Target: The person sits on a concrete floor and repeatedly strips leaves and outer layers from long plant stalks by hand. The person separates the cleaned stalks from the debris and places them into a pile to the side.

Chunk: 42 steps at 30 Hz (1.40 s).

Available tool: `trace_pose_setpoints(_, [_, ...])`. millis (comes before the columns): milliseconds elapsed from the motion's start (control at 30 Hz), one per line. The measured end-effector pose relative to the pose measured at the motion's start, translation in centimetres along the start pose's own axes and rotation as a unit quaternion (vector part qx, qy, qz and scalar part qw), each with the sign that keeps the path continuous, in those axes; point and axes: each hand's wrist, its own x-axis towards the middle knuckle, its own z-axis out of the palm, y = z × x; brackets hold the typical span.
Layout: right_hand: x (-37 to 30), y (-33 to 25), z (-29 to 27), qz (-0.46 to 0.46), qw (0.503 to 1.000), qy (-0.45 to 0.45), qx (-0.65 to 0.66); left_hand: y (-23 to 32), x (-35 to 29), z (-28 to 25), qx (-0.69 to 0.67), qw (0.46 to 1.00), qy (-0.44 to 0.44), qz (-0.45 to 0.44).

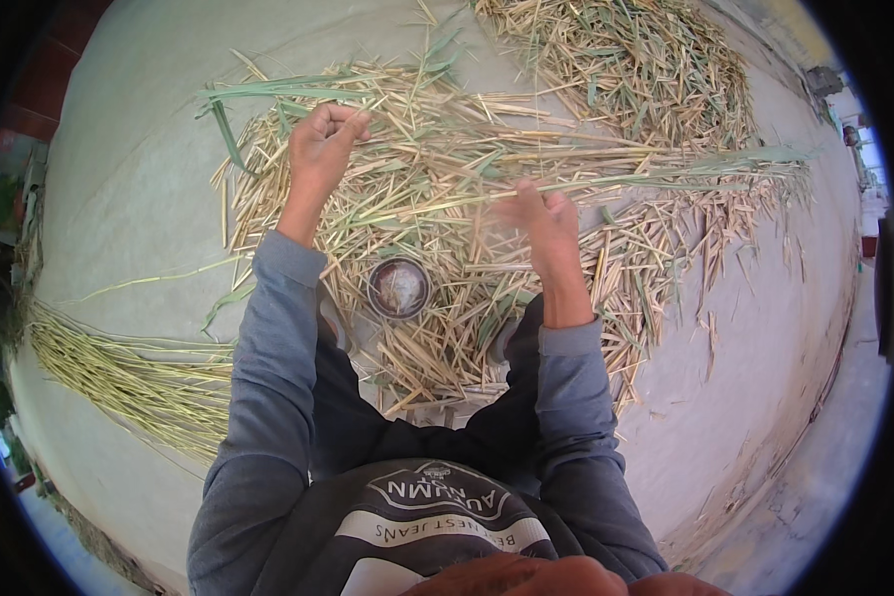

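My left hand (326, 144) is closed in a pinch above the pile of cut straw-like stalks (427, 159). A stalk with long green leaves (278, 89) runs to its fingertips, and the leaves stick out to the left, one drooping. My right hand (551, 223) is over the middle of the same pile, its fingers smeared by motion. Long stems with a green leafy end (705, 174) stretch away to the right just beyond it. Whether the right fingers grip any of them cannot be made out. Between my feet, nearer me, sits a round metal bowl (398, 289) with whitish contents.
A bundle of thin yellow-green stems (129, 372) lies on the floor at the left. Another large heap of dry stalks and leaves (636, 60) is at the far right. The pale floor (139, 199) shows around the piles. My legs (353, 397) flank the near straw.
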Motion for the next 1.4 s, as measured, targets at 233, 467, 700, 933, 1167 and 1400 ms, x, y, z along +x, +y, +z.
trace_pose_setpoints(233, [0.1,-0.4,0.4,-0.01,0.999,0.032,0.033,0.1,-2.1,0.5,0.419,0.889,-0.088,0.162])
trace_pose_setpoints(467, [-0.1,-1.7,1.1,-0.032,0.991,0.082,0.1,1.8,-3.4,2.8,0.086,0.958,-0.263,0.071])
trace_pose_setpoints(700, [-0.2,-2.1,1.5,-0.084,0.992,-0.016,0.092,1.5,-3.4,2.8,0.046,0.959,-0.28,0.021])
trace_pose_setpoints(933, [0.1,-1.3,1.7,-0.104,0.991,-0.014,0.084,1.5,-3.5,3.2,0.026,0.949,-0.313,0.015])
trace_pose_setpoints(1167, [1.1,0.2,1.6,-0.106,0.979,0.093,-0.147,1.2,-4.6,3.5,0.13,0.947,-0.26,0.14])
trace_pose_setpoints(1400, [1.7,0.6,2.7,-0.11,0.821,0.04,-0.558,1.1,-6.1,3.8,0.221,0.907,-0.278,0.225])
